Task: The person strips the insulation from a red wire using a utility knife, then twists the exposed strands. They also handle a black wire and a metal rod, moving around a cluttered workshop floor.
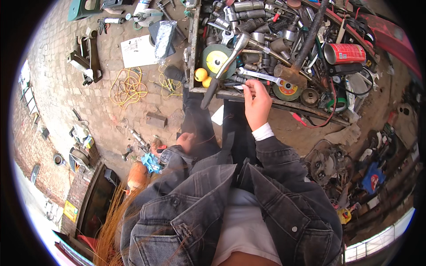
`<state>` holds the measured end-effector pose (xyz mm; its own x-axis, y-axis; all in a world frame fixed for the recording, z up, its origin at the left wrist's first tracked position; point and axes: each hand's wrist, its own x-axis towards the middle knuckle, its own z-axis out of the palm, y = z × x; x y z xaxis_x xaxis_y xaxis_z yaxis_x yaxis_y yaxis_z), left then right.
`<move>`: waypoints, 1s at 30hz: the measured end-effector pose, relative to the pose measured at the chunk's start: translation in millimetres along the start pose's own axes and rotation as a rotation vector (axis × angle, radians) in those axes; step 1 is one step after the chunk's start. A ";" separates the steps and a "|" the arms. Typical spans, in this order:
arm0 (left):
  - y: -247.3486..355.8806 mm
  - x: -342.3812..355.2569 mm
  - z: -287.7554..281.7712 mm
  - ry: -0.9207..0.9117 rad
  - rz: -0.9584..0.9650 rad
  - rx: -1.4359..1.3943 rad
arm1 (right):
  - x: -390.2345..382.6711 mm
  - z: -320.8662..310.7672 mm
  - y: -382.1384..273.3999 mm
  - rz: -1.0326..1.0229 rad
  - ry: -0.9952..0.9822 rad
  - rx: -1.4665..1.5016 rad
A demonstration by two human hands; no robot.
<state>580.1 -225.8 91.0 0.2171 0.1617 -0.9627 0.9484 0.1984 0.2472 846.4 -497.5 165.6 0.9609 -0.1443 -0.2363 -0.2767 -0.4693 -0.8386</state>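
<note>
My right hand (258, 106) is at the front edge of a wooden-rimmed tool tray (192, 53). Its thumb and fingers are pinched together on a small pale, pointed thing that I cannot make out. Just beyond the fingers lies a silver wrench (262, 76). To their left, a long ratchet (230, 57) juts over the rim with its dark grip (208, 95), crossing a yellow-labelled grinding disc (217, 61). Two small yellow-orange balls (201, 74) sit in the tray's near left corner. My left hand (186, 141) hangs low beside my leg, its fingers blurred.
Sockets fill the tray, with a rusty hammer (290, 75) and a red can (344, 54) on the right. On the brick floor at left lie a yellow cord (128, 91), a white sheet (138, 52) and a metal bracket (86, 57). Scrap parts (330, 159) are heaped at right.
</note>
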 end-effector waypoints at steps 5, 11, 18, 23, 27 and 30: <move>37.5 -1.7 12.3 0.055 0.064 -0.135 | 1.6 -19.2 -11.6 -0.003 0.012 -0.135; 154.2 -1.6 64.4 0.390 0.548 -0.273 | 27.4 -54.7 -18.2 -0.293 0.167 -0.535; 249.1 14.3 121.2 0.485 0.792 -0.486 | 66.0 -90.3 -1.3 -0.426 -0.055 -0.733; 265.5 28.8 134.1 0.577 0.821 -0.426 | 44.7 -128.9 2.1 -0.426 0.032 -0.742; 265.4 28.3 134.4 0.537 0.874 -0.384 | 33.6 -166.8 12.6 -0.335 0.102 -0.609; 265.9 27.9 134.7 0.507 0.875 -0.362 | 30.6 -184.9 20.0 -0.228 0.133 -0.549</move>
<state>869.4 -298.8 115.1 0.5875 0.7525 -0.2975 0.3669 0.0799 0.9268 868.4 -672.4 232.3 0.9968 -0.0785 0.0124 -0.0631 -0.8769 -0.4766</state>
